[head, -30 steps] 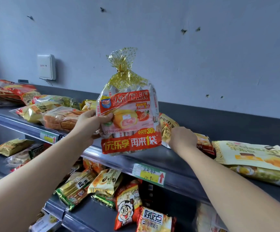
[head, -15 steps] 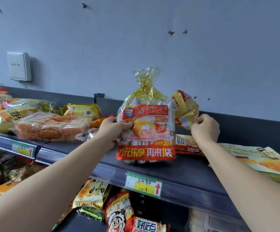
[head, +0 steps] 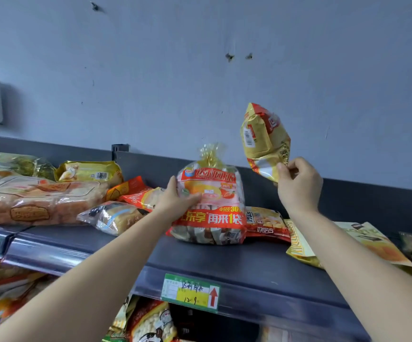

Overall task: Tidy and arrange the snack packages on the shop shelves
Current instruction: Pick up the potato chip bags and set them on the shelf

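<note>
The cake bag [head: 214,219] stands on the shelf [head: 224,257], my left hand [head: 178,203] curled round it; right of it my right hand [head: 298,186] pinches a gold packet [head: 264,141]. Much jumble is left, I judge.

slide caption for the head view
Left hand holds a cake bag upright on the shelf; right hand pinches a gold packet in the air.

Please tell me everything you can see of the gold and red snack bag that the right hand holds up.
The gold and red foil snack bag is a puffy pack of shiny, creased film. A white barcode label and red panels show on its near side; the print is unreadable. It is held in the air, roughly upright, above the dark grey shelf and before the blue-grey wall. Only the right hand touches it, pinching its lower edge between thumb and fingers.
</note>
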Tool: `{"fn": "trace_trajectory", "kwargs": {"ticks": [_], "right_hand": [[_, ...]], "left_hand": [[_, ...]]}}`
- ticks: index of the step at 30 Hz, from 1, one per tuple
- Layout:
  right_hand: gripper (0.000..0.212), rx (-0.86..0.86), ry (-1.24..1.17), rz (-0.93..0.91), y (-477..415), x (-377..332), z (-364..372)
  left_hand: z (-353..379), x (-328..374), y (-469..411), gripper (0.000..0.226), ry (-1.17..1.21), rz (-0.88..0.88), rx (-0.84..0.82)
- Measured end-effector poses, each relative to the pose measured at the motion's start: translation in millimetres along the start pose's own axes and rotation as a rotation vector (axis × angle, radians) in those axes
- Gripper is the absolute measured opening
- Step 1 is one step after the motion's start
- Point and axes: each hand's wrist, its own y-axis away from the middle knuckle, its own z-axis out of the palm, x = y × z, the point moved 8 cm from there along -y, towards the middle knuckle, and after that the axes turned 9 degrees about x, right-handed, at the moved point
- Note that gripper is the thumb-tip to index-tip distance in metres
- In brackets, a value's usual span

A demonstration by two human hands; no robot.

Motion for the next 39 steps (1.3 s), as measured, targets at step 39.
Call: {"fn": "trace_trajectory", "kwargs": {"ticks": [39], "right_hand": [[0.05,-1.028,-0.985,0.475,183,-174,121]], "left_hand": [[-215,-61,111,0.052,0.504,-0.165,0.059]]}}
